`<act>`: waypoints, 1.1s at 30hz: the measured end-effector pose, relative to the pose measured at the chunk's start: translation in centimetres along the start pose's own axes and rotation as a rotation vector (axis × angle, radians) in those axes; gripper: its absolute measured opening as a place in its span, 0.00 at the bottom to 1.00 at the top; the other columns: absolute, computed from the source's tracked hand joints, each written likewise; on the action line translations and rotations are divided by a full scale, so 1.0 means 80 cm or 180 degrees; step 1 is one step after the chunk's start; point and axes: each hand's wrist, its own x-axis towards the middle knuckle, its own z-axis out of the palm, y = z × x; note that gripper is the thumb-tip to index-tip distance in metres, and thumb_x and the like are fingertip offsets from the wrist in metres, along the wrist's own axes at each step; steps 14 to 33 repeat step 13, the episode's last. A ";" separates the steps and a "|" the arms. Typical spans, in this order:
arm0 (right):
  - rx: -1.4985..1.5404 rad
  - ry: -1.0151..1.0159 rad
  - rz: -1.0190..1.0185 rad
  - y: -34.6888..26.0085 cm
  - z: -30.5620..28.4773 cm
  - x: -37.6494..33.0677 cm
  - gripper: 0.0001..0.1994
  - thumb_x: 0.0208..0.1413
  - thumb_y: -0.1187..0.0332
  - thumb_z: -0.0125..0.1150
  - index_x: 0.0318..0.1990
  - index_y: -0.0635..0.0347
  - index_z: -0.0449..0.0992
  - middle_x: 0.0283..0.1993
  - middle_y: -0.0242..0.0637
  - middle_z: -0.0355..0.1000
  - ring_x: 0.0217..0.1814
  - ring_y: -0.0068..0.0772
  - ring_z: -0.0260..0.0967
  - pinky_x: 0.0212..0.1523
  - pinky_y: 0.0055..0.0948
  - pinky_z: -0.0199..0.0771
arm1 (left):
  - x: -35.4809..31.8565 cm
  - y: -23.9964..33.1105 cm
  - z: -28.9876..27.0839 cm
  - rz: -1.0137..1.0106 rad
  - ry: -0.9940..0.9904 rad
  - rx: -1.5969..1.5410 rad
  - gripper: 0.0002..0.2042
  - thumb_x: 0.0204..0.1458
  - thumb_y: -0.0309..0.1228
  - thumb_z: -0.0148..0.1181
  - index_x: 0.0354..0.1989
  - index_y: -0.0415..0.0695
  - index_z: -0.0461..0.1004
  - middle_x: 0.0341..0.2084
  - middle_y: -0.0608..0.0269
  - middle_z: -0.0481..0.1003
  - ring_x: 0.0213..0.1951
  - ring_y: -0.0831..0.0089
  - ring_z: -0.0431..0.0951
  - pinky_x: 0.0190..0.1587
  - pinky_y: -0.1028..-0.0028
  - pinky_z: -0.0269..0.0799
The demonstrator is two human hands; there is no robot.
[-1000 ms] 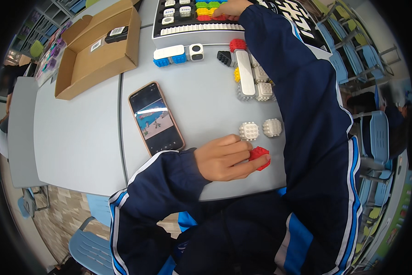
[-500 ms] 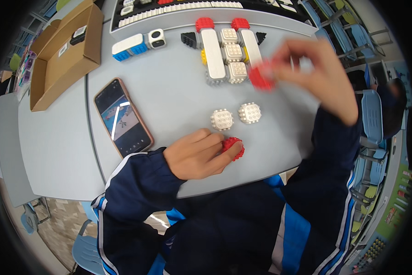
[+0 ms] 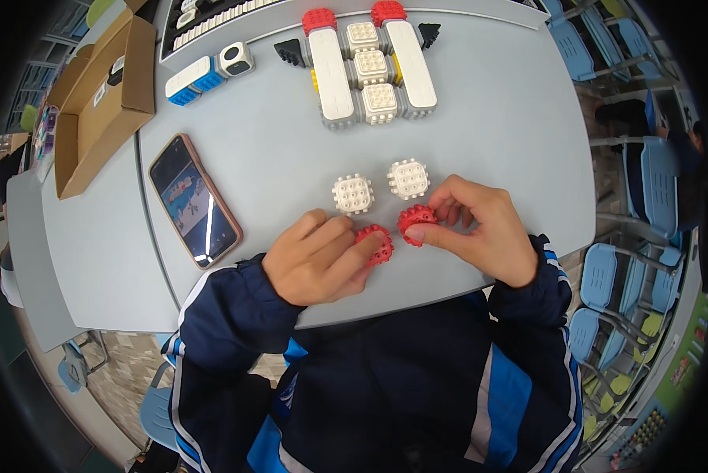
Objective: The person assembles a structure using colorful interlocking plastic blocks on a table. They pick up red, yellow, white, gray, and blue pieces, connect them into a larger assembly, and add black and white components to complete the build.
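Note:
Near the table's front edge, my left hand (image 3: 320, 258) has its fingers closed on a round red studded block (image 3: 379, 245). Close by on the right, my right hand (image 3: 477, 227) pinches a second red block (image 3: 414, 224) between thumb and fingers. A small gap separates the two red pieces. Just beyond them lie two white studded blocks, a left one (image 3: 354, 194) and a right one (image 3: 408, 179). Farther away sits an assembled model (image 3: 336, 79) of long white bars, white cubes, red ends, black wedges and yellow bits.
A phone (image 3: 195, 202) showing a picture lies left of my hands. An open cardboard box (image 3: 105, 102) stands at the far left, near a blue and white block assembly (image 3: 209, 75). A parts tray (image 3: 212, 35) runs along the back. Blue chairs (image 3: 655, 185) stand off to the right.
My right hand has come down from beside the model toward my left hand, bringing its red block close to the other one. The view has shifted slightly.

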 end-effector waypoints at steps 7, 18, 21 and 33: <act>0.0155 -0.0132 0.0031 0.010 -0.006 0.002 0.21 0.43 0.57 0.83 0.32 0.61 0.76 0.26 0.34 0.74 0.26 0.26 0.70 0.28 0.27 0.71 | 0.004 -0.007 -0.009 0.0037 -0.0100 0.0119 0.21 0.36 0.27 0.68 0.45 0.47 0.81 0.22 0.69 0.69 0.28 0.73 0.70 0.32 0.74 0.62; 0.0106 0.0652 -0.0669 0.029 -0.006 0.000 0.23 0.39 0.56 0.85 0.37 0.57 0.78 0.33 0.30 0.76 0.31 0.27 0.72 0.30 0.24 0.71 | -0.002 -0.008 -0.017 -0.0037 0.0046 0.0049 0.27 0.33 0.33 0.72 0.49 0.48 0.81 0.23 0.69 0.69 0.29 0.73 0.69 0.31 0.72 0.61; 0.0106 0.0652 -0.0669 0.029 -0.006 0.000 0.23 0.39 0.56 0.85 0.37 0.57 0.78 0.33 0.30 0.76 0.31 0.27 0.72 0.30 0.24 0.71 | -0.002 -0.008 -0.017 -0.0037 0.0046 0.0049 0.27 0.33 0.33 0.72 0.49 0.48 0.81 0.23 0.69 0.69 0.29 0.73 0.69 0.31 0.72 0.61; 0.0106 0.0652 -0.0669 0.029 -0.006 0.000 0.23 0.39 0.56 0.85 0.37 0.57 0.78 0.33 0.30 0.76 0.31 0.27 0.72 0.30 0.24 0.71 | -0.002 -0.008 -0.017 -0.0037 0.0046 0.0049 0.27 0.33 0.33 0.72 0.49 0.48 0.81 0.23 0.69 0.69 0.29 0.73 0.69 0.31 0.72 0.61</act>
